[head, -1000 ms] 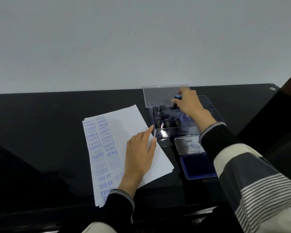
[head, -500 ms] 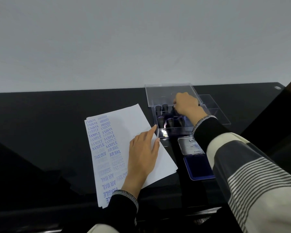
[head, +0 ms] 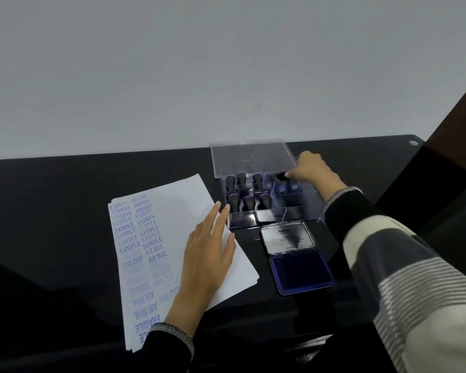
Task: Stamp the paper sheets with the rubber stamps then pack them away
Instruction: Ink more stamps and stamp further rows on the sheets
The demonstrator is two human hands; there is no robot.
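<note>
The paper sheets (head: 172,238) lie stacked on the black desk (head: 65,211), slightly skewed, their left half covered in blue imprints such as SAMPLE, AIR MAIL and FRAGILE, the right half blank. The left hand (head: 205,262) rests flat on that blank part, fingers straight and spread, pinning the stack. Just beside the sheets' far right corner stands the clear stamp box (head: 267,219), its lid (head: 250,157) propped upright at the back. Six dark-handled rubber stamps (head: 246,192) stand in its left section. The right hand (head: 311,170) reaches into the far right compartment, fingers curled around a small dark object (head: 281,176); it looks like another stamp, though too little shows to be sure. Two round blue-topped pieces (head: 288,188) sit in the compartment just in front of it. Nearer the person, touching the box's front, the ink pad (head: 300,273) lies open, its metal lid (head: 287,238) folded back.

The step in hand seems to be a swap of stamps at the box. Next would call for lifting the chosen stamp clear of the dividers, inking it, then pressing it on blank paper
</note>
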